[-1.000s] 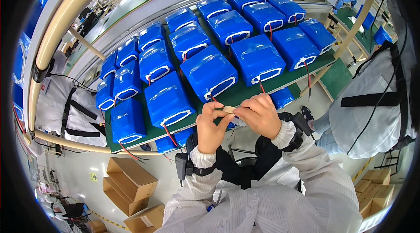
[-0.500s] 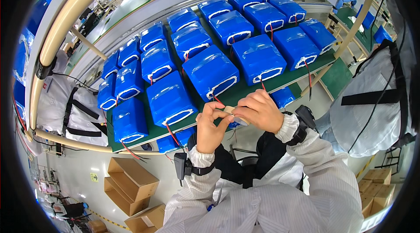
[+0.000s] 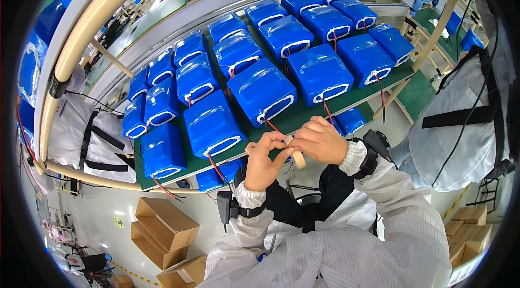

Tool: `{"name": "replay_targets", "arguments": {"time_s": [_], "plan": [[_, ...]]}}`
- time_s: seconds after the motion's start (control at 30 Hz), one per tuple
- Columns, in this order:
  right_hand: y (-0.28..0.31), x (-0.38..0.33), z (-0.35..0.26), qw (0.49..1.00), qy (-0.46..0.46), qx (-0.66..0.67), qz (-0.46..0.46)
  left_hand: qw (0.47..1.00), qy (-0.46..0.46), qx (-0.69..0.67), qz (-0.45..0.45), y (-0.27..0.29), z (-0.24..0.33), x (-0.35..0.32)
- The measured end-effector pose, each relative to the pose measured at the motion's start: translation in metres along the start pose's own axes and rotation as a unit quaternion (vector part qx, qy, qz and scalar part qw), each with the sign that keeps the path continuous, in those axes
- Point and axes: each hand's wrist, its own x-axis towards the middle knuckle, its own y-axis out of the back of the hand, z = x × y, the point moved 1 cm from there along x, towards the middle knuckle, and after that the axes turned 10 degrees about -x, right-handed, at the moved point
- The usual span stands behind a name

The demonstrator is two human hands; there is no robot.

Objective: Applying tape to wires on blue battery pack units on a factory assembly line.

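Observation:
My two hands meet over the front edge of the green shelf. My right hand (image 3: 323, 141) is closed on a roll of beige tape (image 3: 298, 160), which hangs edge-on below its fingers. Thumb and forefinger of my left hand (image 3: 264, 159) pinch together beside the roll. A red wire (image 3: 273, 126) runs from the front of a blue wrapped battery pack (image 3: 262, 92) to those fingertips; its end is hidden there. White beading outlines the pack's front face.
Several more blue packs (image 3: 320, 73) stand in rows on the green shelf (image 3: 246, 146), red and black wires (image 3: 215, 168) dangling over its edge. Beige posts (image 3: 439, 31) frame the shelf. Open cardboard boxes (image 3: 162, 231) lie on the floor at left. White garments (image 3: 460, 142) hang at right.
The tape roll has turned edge-on and now hangs lower between my hands. My right hand has come down slightly. The view has shifted a little.

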Motion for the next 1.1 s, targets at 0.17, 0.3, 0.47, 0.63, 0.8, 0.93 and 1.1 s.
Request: {"name": "replay_targets", "arguments": {"time_s": [0.17, 0.3, 0.47, 0.63, 0.8, 0.93, 1.1], "plan": [[-0.002, -0.007, -0.007, 0.986, -0.137, 0.086, 0.047, 0.999, 0.011, -0.046, 0.005, 0.004, 0.001, -0.001], [-0.007, -0.013, -0.010, 0.984, -0.130, 0.105, 0.058, 0.999, 0.011, -0.031, 0.019, 0.004, 0.003, -0.003], [-0.011, -0.019, -0.014, 0.986, -0.112, 0.099, 0.069, 1.000, -0.016, -0.003, 0.010, 0.004, 0.007, -0.004], [-0.011, -0.019, -0.018, 0.989, -0.103, 0.075, 0.073, 0.999, -0.027, 0.027, 0.009, 0.003, 0.005, -0.007], [-0.014, -0.025, -0.027, 0.956, -0.236, 0.141, 0.106, 0.994, -0.071, 0.058, 0.065, 0.006, 0.003, -0.010], [-0.019, -0.033, -0.042, 0.887, -0.326, 0.304, 0.119, 0.991, -0.089, 0.067, 0.071, 0.007, 0.002, -0.012], [-0.036, -0.038, -0.063, 0.657, -0.494, 0.567, 0.056, 0.991, -0.099, 0.081, 0.049, 0.004, 0.000, -0.013]]}}
